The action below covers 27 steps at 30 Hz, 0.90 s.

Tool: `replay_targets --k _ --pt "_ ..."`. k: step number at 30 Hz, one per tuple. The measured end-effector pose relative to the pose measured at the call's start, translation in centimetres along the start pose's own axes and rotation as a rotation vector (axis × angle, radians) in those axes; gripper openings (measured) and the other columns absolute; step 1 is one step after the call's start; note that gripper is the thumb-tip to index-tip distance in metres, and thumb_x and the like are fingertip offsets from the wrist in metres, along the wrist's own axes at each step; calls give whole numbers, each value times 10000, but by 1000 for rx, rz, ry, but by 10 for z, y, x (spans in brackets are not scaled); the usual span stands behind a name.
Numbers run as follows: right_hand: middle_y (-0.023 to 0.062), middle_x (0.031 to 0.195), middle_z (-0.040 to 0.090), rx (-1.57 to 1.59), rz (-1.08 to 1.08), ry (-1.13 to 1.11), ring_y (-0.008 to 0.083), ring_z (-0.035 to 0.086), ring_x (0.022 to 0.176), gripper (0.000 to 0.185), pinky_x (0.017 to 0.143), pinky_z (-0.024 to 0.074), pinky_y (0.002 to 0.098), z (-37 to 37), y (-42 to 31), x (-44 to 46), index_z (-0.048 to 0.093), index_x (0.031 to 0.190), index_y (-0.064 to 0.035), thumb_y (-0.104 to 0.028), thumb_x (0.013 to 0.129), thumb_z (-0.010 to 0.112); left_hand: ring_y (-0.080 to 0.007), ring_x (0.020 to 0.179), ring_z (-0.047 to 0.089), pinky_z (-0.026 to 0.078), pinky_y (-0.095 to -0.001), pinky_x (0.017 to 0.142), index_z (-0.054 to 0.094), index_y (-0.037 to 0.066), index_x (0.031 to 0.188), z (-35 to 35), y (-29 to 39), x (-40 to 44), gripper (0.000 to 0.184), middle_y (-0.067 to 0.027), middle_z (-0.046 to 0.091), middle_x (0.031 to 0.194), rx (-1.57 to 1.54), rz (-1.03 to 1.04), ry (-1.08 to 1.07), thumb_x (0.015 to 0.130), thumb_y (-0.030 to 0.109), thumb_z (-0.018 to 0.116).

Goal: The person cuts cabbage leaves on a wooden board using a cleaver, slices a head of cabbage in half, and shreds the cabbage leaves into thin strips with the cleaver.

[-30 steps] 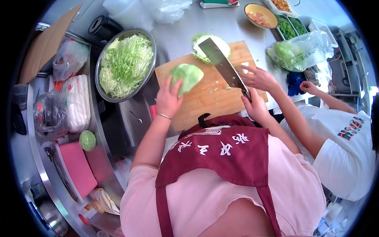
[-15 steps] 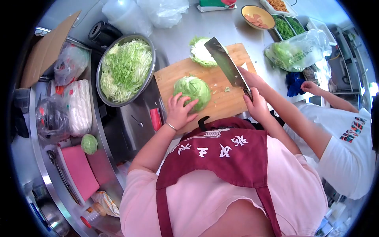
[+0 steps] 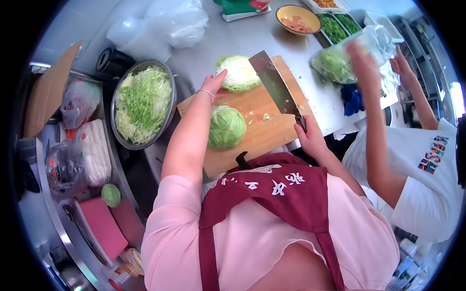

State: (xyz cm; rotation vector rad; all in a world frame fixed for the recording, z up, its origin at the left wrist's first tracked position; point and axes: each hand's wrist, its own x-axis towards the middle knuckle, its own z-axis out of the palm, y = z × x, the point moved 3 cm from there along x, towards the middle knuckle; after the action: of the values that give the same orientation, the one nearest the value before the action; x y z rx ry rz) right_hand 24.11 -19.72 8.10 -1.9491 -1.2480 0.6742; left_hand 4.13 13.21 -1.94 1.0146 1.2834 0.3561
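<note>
My left hand (image 3: pixel 213 84) is at the left edge of a cut cabbage half (image 3: pixel 238 72), its thumb and fingers apart around that edge. The half lies pale cut face up at the far side of a wooden cutting board (image 3: pixel 276 131). Closer to me, under my left forearm's right side, sits a rounded green cabbage piece (image 3: pixel 227 127). My right hand (image 3: pixel 313 138) is closed around the handle of a cleaver (image 3: pixel 275 83). The broad blade slants away from me over the right part of the board, its tip close to the cut half.
A metal basin (image 3: pixel 172 104) of shredded cabbage stands left of the board. At the right are a bagged green vegetable (image 3: pixel 335 65), a yellow bowl (image 3: pixel 283 11) and a co-worker's raised, blurred hand (image 3: pixel 361 58). A small cabbage (image 3: pixel 111 195) lies on the lower left shelf.
My left hand has left the near cabbage piece and reached forward to the cut half. The co-worker's hand has moved from beside the cleaver up to the right. The view has shifted slightly.
</note>
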Motion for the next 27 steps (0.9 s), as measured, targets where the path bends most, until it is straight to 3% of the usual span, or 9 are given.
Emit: replay_targets --k 5,7,14,16,17,19,21,23,27 --pt "259 825 609 3 143 -4 462 594 810 311 671 454 498 -16 29 -7 457 1089 -19 -251 914 567 -311 996 621 592 -444 694 309 -9 1348 36 9 -6 732 -198 521 1232 -128 37 -121 814 267 725" --pt "269 840 611 2 135 65 464 594 818 323 677 459 496 -22 38 -9 455 1100 -12 -245 910 573 -299 1011 624 573 -477 773 352 28 1316 54 13 -11 622 -154 561 1203 -115 38 -24 836 205 707" --pt "278 851 610 -12 135 81 476 585 826 307 682 461 493 -31 43 7 458 1092 -11 -247 924 558 -291 1036 614 568 -435 779 371 -3 1280 128 -9 -3 644 -192 537 1212 -116 162 -164 802 226 738" --pt "278 844 607 -13 74 76 481 580 814 303 669 450 506 -31 38 15 459 1079 -18 -261 927 556 -261 1039 601 514 -390 872 430 -9 1228 109 6 -17 573 -175 550 1193 457 247 156 820 272 719" --pt "275 842 611 -13 107 43 479 581 806 298 663 445 509 -29 39 17 462 1073 -17 -263 929 552 -261 1039 601 514 -390 872 430 -9 1228 94 2 -22 573 -175 550 1193 455 238 172 820 272 719" --pt "266 810 615 -39 77 10 477 585 774 309 660 449 519 -25 29 21 467 1087 -27 -282 932 545 -271 1036 583 461 -365 917 479 -1 1223 46 8 -39 565 -156 557 1191 388 635 160 809 301 717" --pt "254 825 623 -121 113 -85 460 596 792 314 674 461 500 -14 20 27 468 1110 -39 -290 935 539 -303 995 573 464 -387 897 490 42 1268 1 22 -101 618 -141 561 1182 705 859 171 763 295 740" --pt "242 841 630 -213 150 -180 443 608 810 320 687 474 481 3 13 34 470 1133 -52 -297 938 533 -357 1100 513 416 -425 972 484 103 1316 -28 -4 -137 715 -149 523 1233 1105 1030 26 698 319 771" --pt "199 768 649 -290 13 -410 413 625 707 313 634 487 497 46 -8 53 451 1157 -106 -350 962 463 -388 1205 424 349 -465 1037 465 115 1329 -38 -56 -169 783 -167 436 1322 1212 969 52 658 353 792"
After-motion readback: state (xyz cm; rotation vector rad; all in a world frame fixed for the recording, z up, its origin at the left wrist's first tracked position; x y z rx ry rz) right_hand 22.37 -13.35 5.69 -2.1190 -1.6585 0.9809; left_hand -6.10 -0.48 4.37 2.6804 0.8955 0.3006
